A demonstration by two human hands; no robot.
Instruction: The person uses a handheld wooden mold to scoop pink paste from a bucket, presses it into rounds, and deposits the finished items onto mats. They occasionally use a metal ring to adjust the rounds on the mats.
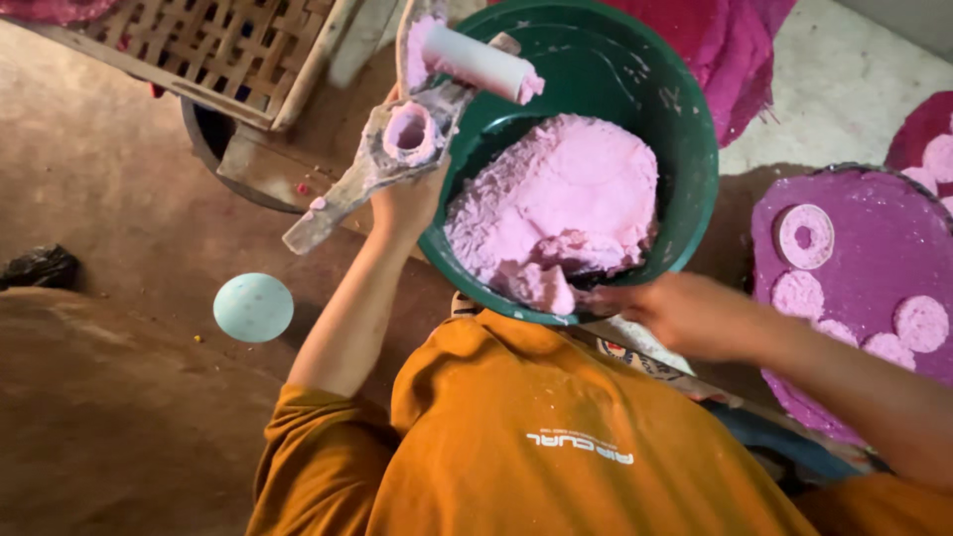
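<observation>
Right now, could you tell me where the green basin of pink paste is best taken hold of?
I would take the green basin by its bare near rim, from below, where the right hand already reaches. The pink paste is heaped inside, and the left hand with its moulding tool crowds the left rim.

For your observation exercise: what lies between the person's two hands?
In the head view, the green basin of pink paste lies between the left hand and right hand.

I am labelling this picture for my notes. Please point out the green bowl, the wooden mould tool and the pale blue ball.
green bowl [685, 119], head view, on its inner right wall.
wooden mould tool [342, 194], head view, on its flat handle.
pale blue ball [253, 308], head view, on its middle.
</observation>
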